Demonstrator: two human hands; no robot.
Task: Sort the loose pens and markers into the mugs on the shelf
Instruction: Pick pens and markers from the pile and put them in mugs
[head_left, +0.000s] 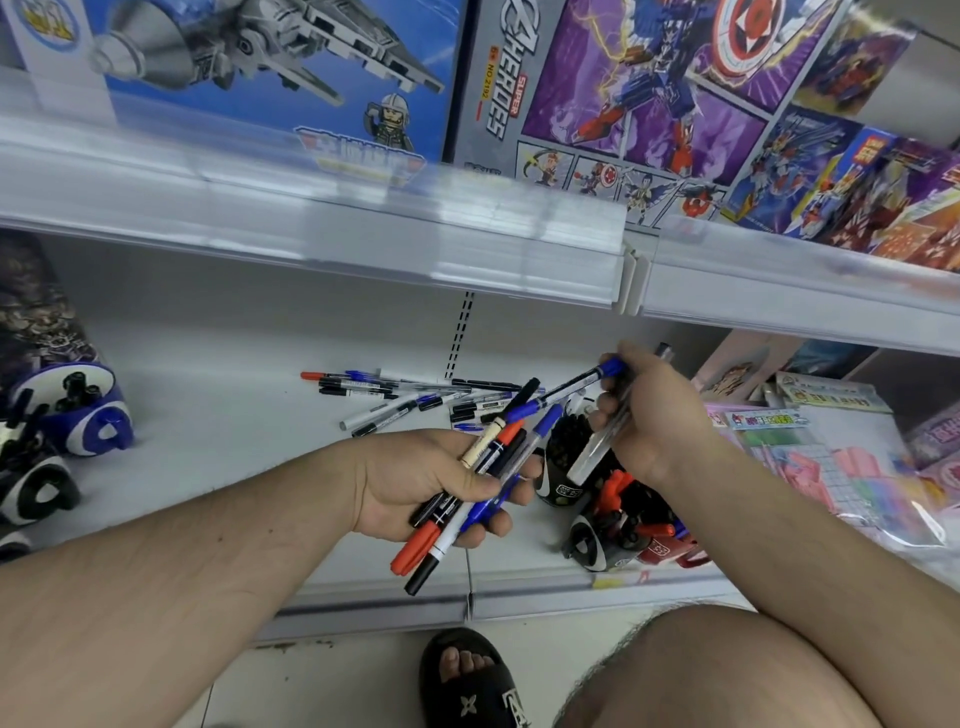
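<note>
My left hand (415, 483) is palm-up, fingers curled round a mixed bundle of red, blue and black capped markers and pens (470, 478); the bundle fans out above and below the fist. My right hand (652, 415) grips a blue-capped pen with a dark barrel (582, 382) at its cap end, with a clear plastic pen (597, 449) also held in the fingers and pointing down.

Right under the hands, on the white metal shelf (218, 441): a black mug filled with dark-capped pens (563, 467), and just in front of it a black-and-white mug holding red and black markers (618, 525). A red mug (670, 551) sits beside that one, mostly hidden.

Behind the hands, a loose scatter of black, blue and red pens and markers (415, 397) lies flat on the shelf near the back wall.

Far left: a blue-and-white mug tipped toward the camera with black pens in it (78, 410), another black-and-white mug (36, 478) below it.

Right side: pink packaged stationery sets (831, 467). Upper shelf carries toy building-block boxes (597, 98). A foot in a black sandal (472, 680) is on the floor.
</note>
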